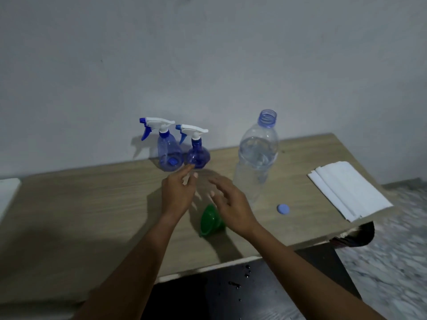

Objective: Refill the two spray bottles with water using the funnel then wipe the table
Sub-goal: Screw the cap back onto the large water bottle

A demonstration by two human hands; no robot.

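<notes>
Two hands over table [69,204], both empty | left hand [178,192]: fingers spread, fingertips just short of round spray bottle [198,155] | right hand [231,204]: fingers loosely splayed | green funnel [211,221] lying under right palm, contact unclear | taller spray bottle [168,153] beyond left fingertips | uncapped water bottle [256,155] right of right fingers

The two spray bottles, the left one [168,148] and the right one [197,150], stand touching each other at the back of the table [80,204], near the wall. The tall open water bottle [256,155] stands well apart on their right, with bare table between. The green funnel [211,221] lies near the front edge, between both forearms. The blue cap [283,209] and the folded paper towels [346,190] occupy the right end. The left part of the table is free.
</notes>
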